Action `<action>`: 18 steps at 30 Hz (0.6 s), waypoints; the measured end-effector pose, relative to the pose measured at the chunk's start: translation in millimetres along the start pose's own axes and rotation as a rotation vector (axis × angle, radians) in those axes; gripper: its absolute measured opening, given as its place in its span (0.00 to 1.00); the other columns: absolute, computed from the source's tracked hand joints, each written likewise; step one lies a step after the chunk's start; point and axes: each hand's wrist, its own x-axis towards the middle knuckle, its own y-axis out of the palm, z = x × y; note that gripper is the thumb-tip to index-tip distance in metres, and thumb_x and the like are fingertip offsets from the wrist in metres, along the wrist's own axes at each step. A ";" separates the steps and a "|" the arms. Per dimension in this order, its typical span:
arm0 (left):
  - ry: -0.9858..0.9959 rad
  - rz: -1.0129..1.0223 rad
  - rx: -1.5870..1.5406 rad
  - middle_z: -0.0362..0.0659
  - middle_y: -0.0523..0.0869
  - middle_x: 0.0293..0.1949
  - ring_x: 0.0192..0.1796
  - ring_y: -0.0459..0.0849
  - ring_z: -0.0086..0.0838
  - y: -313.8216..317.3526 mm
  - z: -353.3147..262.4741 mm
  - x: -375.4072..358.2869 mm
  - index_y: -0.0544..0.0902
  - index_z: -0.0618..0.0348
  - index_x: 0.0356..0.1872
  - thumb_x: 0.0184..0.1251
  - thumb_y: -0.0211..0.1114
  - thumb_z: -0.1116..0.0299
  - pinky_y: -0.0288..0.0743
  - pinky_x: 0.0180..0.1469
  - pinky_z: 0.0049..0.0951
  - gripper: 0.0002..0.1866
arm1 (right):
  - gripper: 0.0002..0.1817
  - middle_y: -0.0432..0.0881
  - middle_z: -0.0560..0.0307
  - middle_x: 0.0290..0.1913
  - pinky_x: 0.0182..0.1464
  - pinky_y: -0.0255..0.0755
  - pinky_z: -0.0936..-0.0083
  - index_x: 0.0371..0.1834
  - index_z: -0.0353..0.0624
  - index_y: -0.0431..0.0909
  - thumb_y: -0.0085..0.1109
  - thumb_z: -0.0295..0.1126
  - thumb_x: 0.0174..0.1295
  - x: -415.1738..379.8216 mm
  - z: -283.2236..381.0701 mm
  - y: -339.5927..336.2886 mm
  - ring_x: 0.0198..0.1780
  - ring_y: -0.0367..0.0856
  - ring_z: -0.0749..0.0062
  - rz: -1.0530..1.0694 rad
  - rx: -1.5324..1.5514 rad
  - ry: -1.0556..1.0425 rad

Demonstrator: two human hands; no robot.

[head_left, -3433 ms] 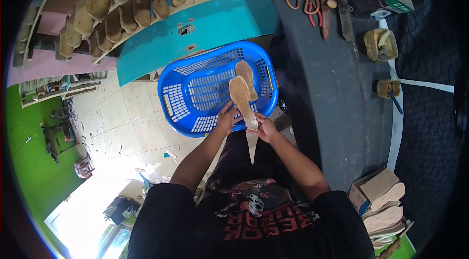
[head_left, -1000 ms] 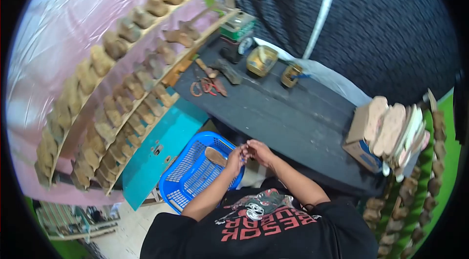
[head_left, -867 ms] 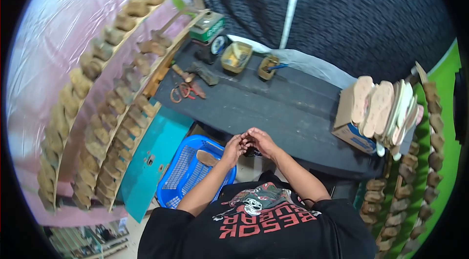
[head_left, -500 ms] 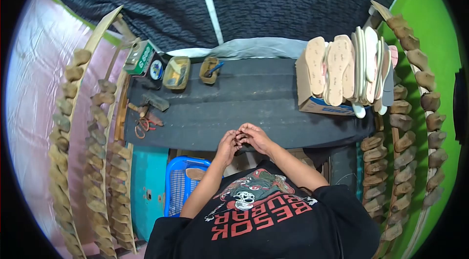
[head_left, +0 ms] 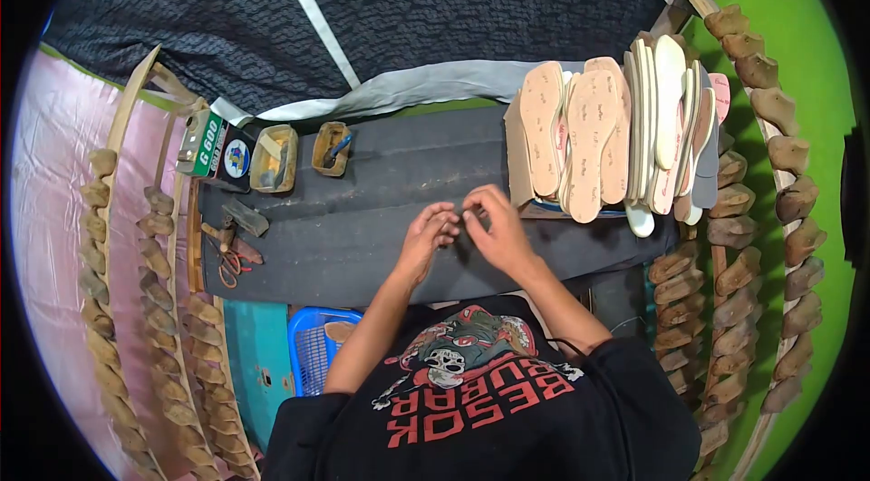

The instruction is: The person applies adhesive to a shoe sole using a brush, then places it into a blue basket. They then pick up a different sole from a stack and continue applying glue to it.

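Note:
My left hand [head_left: 424, 238] and my right hand [head_left: 496, 229] are raised together over the dark workbench [head_left: 362, 241]. Their fingertips meet, and I cannot make out anything between them. Just right of my right hand stands a cardboard box [head_left: 518, 150] packed with upright tan and white insoles [head_left: 584, 132]. Down at the left, under the bench edge, a blue plastic basket [head_left: 308, 356] holds a tan sole [head_left: 340, 330].
At the bench's far left stand two glue tins [head_left: 274, 157], one with a blue brush [head_left: 333, 147], and a green box [head_left: 207, 142]. A hammer [head_left: 243, 216] and red-handled scissors [head_left: 231, 260] lie near them. Racks of wooden shoe lasts run along the left [head_left: 100, 245] and right [head_left: 779, 164].
The tan sole left my hands and lies in the blue basket. The view swung from the basket to the bench, and my joined hands rose toward the insole box.

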 end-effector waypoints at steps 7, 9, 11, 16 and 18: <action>0.086 0.349 0.187 0.40 0.80 0.66 0.56 0.82 0.23 68.7 -44.6 81.1 0.66 0.56 0.80 0.80 0.59 0.62 0.77 0.55 0.25 0.31 | 0.22 0.69 0.36 0.69 0.72 0.61 0.50 0.57 0.36 0.75 0.65 0.21 0.58 26.9 40.7 -63.6 0.69 0.67 0.39 -0.396 -0.620 -0.014; 0.060 0.430 0.190 0.38 0.74 0.73 0.58 0.80 0.22 81.0 -52.0 101.4 0.61 0.56 0.83 0.81 0.58 0.63 0.76 0.57 0.26 0.33 | 0.25 0.66 0.34 0.72 0.74 0.59 0.49 0.60 0.34 0.73 0.65 0.21 0.58 27.5 38.2 -65.0 0.71 0.65 0.37 -0.386 -0.738 0.037; -0.019 0.484 0.178 0.38 0.73 0.72 0.57 0.80 0.23 92.0 -56.7 110.2 0.61 0.56 0.83 0.81 0.59 0.62 0.76 0.57 0.26 0.34 | 0.23 0.67 0.35 0.72 0.72 0.62 0.49 0.60 0.33 0.75 0.64 0.21 0.59 25.8 30.7 -60.4 0.70 0.66 0.37 -0.365 -0.756 0.071; -0.001 0.497 0.298 0.37 0.68 0.68 0.59 0.78 0.22 107.9 -52.3 119.8 0.62 0.53 0.83 0.79 0.60 0.63 0.76 0.58 0.25 0.35 | 0.21 0.73 0.37 0.67 0.69 0.67 0.52 0.58 0.32 0.78 0.62 0.18 0.59 30.1 24.5 -60.9 0.64 0.72 0.39 -0.269 -0.863 0.219; 0.006 0.500 0.302 0.37 0.66 0.67 0.60 0.77 0.22 108.1 -52.9 119.1 0.62 0.52 0.83 0.79 0.61 0.63 0.76 0.59 0.25 0.35 | 0.21 0.76 0.38 0.65 0.67 0.69 0.53 0.57 0.33 0.79 0.63 0.17 0.59 34.8 26.1 -63.1 0.61 0.74 0.40 -0.245 -0.895 0.245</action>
